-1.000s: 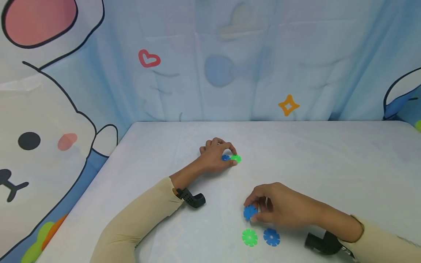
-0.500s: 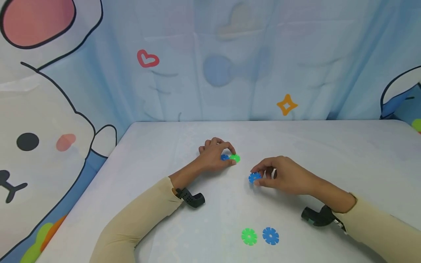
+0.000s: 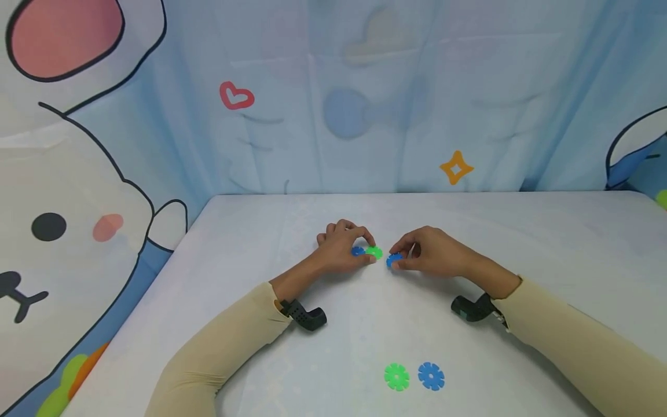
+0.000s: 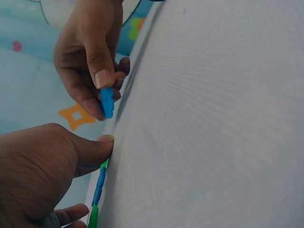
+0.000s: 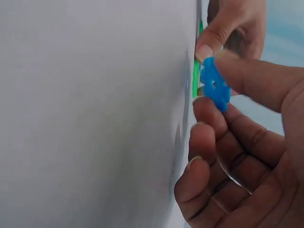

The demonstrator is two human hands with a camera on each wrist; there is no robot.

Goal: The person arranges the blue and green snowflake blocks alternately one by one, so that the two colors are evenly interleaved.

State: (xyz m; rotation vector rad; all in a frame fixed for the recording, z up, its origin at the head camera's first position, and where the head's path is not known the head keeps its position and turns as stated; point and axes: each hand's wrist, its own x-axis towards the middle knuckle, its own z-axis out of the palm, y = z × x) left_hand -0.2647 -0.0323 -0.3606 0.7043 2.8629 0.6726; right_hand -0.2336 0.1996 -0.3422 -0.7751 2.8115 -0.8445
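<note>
Near the table's far side, my left hand (image 3: 344, 246) holds a green snowflake disc (image 3: 373, 252) between thumb and forefinger, flat on the table. A blue snowflake disc (image 3: 358, 251) adjoins it, partly under the hand. The left wrist view shows another green disc (image 4: 93, 217) farther along this row, hidden from the head view. Just to the right, my right hand (image 3: 435, 252) pinches a blue snowflake disc (image 3: 394, 260) between thumb and forefinger. That disc is tilted and raised off the table in the right wrist view, with a small gap between it and the held green disc.
A loose green disc (image 3: 396, 377) and a loose blue disc (image 3: 431, 376) lie side by side near the front of the white table (image 3: 312, 370). A printed blue curtain (image 3: 385, 116) hangs behind the table's far edge.
My right hand has carried its blue disc away from the loose discs at the front, up to the row's right end. My left hand has stayed in place on the green disc.
</note>
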